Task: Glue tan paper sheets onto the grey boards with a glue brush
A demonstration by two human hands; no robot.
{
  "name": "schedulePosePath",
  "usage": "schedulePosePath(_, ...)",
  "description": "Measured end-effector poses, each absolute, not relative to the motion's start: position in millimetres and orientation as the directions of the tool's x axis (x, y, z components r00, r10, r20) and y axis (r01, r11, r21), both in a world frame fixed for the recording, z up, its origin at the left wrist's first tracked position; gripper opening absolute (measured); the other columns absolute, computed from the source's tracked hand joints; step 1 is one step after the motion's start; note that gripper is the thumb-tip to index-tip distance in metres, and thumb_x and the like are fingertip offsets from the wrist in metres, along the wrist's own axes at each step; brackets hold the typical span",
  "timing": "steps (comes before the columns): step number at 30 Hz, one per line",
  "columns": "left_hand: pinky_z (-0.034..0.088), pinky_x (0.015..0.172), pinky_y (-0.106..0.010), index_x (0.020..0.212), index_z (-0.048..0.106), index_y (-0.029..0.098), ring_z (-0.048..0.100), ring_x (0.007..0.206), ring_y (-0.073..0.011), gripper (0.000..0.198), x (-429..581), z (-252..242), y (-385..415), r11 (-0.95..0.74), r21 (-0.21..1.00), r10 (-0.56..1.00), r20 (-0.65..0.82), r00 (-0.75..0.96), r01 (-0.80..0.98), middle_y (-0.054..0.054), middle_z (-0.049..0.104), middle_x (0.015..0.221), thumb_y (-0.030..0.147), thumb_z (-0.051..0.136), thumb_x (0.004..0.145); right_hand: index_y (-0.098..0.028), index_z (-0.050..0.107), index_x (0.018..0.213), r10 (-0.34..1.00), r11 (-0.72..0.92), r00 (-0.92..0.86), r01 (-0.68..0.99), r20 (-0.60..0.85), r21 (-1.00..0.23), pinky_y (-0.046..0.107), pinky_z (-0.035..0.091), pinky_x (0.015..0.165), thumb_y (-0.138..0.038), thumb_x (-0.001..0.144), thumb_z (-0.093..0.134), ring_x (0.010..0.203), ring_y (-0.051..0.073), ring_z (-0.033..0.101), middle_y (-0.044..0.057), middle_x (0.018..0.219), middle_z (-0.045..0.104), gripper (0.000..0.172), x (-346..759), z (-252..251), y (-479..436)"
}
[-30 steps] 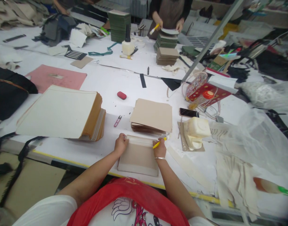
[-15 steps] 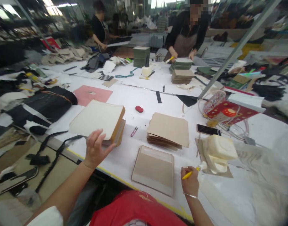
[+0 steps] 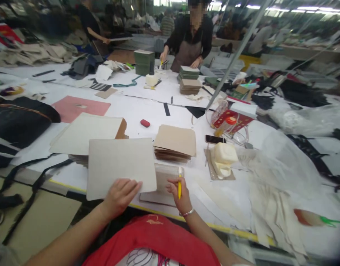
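My left hand (image 3: 122, 196) is closed on the near edge of a pale rectangular board (image 3: 121, 159), its fingers over the top face. That board is tilted and overlaps part of a tan panel (image 3: 164, 190) at the table's front edge. A stack of similar pale boards (image 3: 88, 131) lies behind it on the left. In my right hand (image 3: 182, 195) is a yellow-handled brush (image 3: 179, 186), its pale tip pointing away from me above the panel. Just beyond the panel sits a stack of tan boards (image 3: 175, 140).
Right of the tan stack, a cream plastic container (image 3: 225, 155) stands on a scrap board, near a phone (image 3: 215, 139). A red oval case (image 3: 145, 123) lies mid-table. A slanted metal pole (image 3: 236, 55) rises behind. Across the table, a co-worker (image 3: 190, 40) handles green stacks.
My left hand has brought a pale board from the left stack across to the tan panel. My right hand has moved with the brush from beside the container to above the panel.
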State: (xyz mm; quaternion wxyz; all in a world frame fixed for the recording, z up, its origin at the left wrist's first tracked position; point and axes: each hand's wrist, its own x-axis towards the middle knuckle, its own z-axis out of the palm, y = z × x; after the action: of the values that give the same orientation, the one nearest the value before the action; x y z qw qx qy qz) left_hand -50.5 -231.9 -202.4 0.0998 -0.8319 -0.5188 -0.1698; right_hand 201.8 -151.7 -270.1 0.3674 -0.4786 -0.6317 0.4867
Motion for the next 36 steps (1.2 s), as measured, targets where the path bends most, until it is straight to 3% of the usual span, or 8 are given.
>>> schedulePosePath(6,0.037,0.072,-0.034,0.116,0.047,0.017,0.048,0.084,-0.0192,0.032,47,-284,-216,-0.659,0.140,0.752,0.080,0.655,0.739,-0.010,0.057,0.094,0.020,0.036,0.085,-0.021,0.039,0.088,0.992,0.071,-0.123,0.597,-0.004,-0.799,0.025,0.040,0.053,-0.034,0.075,0.047,0.056,0.014,0.053,-0.001,0.071,0.054,0.020,226,-298,-151)
schedulePosePath(12,0.028,0.086,-0.036,0.113,0.047,0.021,0.039,0.106,-0.0218,0.030,51,-317,-209,-0.523,0.196,0.833,-0.087,0.546,0.829,-0.008,0.049,0.116,0.025,0.044,0.083,-0.021,0.042,0.091,0.982,0.126,-0.185,0.793,-0.039,-0.597,0.025,0.037,0.053,-0.032,0.077,0.041,0.056,0.016,0.054,0.000,0.068,0.055,0.018,260,-338,-141)
schedulePosePath(17,0.032,0.076,-0.032,0.108,0.050,0.019,0.044,0.091,-0.0199,0.026,40,-323,-211,-0.464,0.194,0.853,-0.164,0.495,0.864,-0.008,0.053,0.101,0.020,0.039,0.085,-0.020,0.049,0.094,0.943,0.296,-0.332,0.842,-0.002,-0.451,0.025,0.039,0.056,-0.037,0.079,0.043,0.067,0.017,0.058,0.004,0.082,0.061,0.024,262,-348,-128)
schedulePosePath(20,0.033,0.075,-0.033,0.103,0.051,0.018,0.044,0.090,-0.0206,0.022,39,-323,-212,-0.466,0.192,0.855,-0.155,0.496,0.864,-0.008,0.053,0.097,0.018,0.039,0.084,-0.017,0.053,0.103,0.953,0.299,-0.293,0.866,0.079,-0.400,0.027,0.041,0.059,-0.042,0.080,0.043,0.071,0.019,0.059,0.008,0.084,0.063,0.036,262,-331,-120)
schedulePosePath(24,0.034,0.077,-0.033,0.102,0.051,0.015,0.043,0.096,-0.0220,0.022,36,-322,-215,-0.488,0.211,0.846,-0.125,0.518,0.847,-0.010,0.052,0.100,0.018,0.041,0.083,-0.016,0.053,0.110,0.955,0.298,-0.244,0.750,0.172,-0.590,0.028,0.044,0.068,-0.045,0.082,0.039,0.081,0.019,0.059,0.010,0.097,0.062,0.043,244,-291,-113)
schedulePosePath(28,0.034,0.083,-0.034,0.104,0.051,0.014,0.041,0.104,-0.0229,0.025,31,-328,-219,-0.515,0.249,0.830,-0.094,0.549,0.820,-0.012,0.052,0.106,0.018,0.042,0.082,-0.017,0.059,0.098,0.916,0.102,-0.386,0.492,-0.112,-0.864,0.022,0.044,0.051,-0.045,0.082,0.035,0.055,0.012,0.055,0.003,0.072,0.062,0.040,191,-271,-112)
schedulePosePath(31,0.033,0.087,-0.037,0.108,0.051,0.013,0.039,0.108,-0.0244,0.028,29,-335,-220,-0.539,0.261,0.820,-0.053,0.570,0.801,-0.013,0.052,0.110,0.017,0.042,0.081,-0.018,0.063,0.085,0.774,-0.002,-0.567,0.442,-0.281,-0.897,0.019,0.039,0.041,-0.043,0.076,0.044,0.043,0.009,0.047,-0.003,0.056,0.056,0.032,151,-278,-113)
schedulePosePath(36,0.034,0.087,-0.037,0.106,0.052,0.012,0.042,0.106,-0.0247,0.027,28,-342,-219,-0.562,0.268,0.809,-0.020,0.588,0.782,-0.014,0.053,0.108,0.017,0.042,0.081,-0.019,0.063,0.074,0.721,-0.008,-0.609,0.468,-0.329,-0.883,0.017,0.037,0.040,-0.038,0.072,0.049,0.040,0.007,0.044,-0.005,0.049,0.053,0.024,123,-301,-100)
